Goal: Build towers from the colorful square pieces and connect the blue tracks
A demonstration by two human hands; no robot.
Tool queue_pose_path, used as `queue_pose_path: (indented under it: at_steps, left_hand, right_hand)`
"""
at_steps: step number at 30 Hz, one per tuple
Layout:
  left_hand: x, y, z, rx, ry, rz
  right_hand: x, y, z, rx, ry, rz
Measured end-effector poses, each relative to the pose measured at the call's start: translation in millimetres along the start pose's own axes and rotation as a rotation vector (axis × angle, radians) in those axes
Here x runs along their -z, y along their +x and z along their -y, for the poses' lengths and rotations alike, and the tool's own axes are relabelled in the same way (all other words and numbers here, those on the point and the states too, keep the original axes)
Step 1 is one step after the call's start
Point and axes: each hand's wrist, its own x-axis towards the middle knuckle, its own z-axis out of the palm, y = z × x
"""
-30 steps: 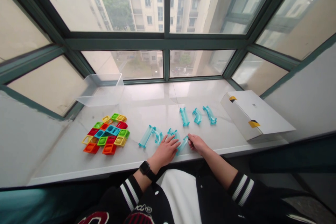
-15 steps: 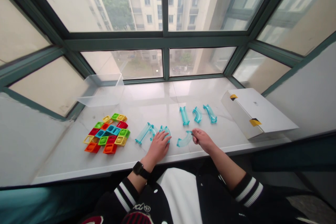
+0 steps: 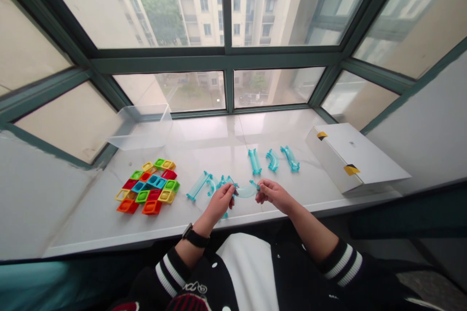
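A clear blue curved track piece (image 3: 246, 190) spans the gap between my two hands. My left hand (image 3: 222, 201) pinches its left end, and my right hand (image 3: 272, 193) grips the right end. Just behind and left of my left hand lie more blue track pieces: a straight one (image 3: 199, 186) and a small curved one (image 3: 211, 186), with others partly hidden by the fingers. Farther back on the right are a straight piece (image 3: 254, 162), a curved piece (image 3: 272, 160) and a longer, slightly bent one (image 3: 290, 159).
On the left sits a flat cluster of coloured blocks (image 3: 149, 185). A clear plastic bin (image 3: 142, 131) stands behind it by the window. At the right is a white box (image 3: 355, 158) with yellow-black tabs. The white sill's front edge (image 3: 146, 231) runs close to my body.
My left hand has lifted off the blue pieces and taken the left end of the curved track. My right hand has brought that track slightly left, turning it more level.
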Motion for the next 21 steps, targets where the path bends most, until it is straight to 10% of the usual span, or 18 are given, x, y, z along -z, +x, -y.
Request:
queue_pose_path:
  at_steps: [21]
  left_hand:
    - [-6, 1, 6, -0.135, -0.223, 0.047]
  right_hand:
    - [22, -6, -18, -0.285, 0.468, 0.006]
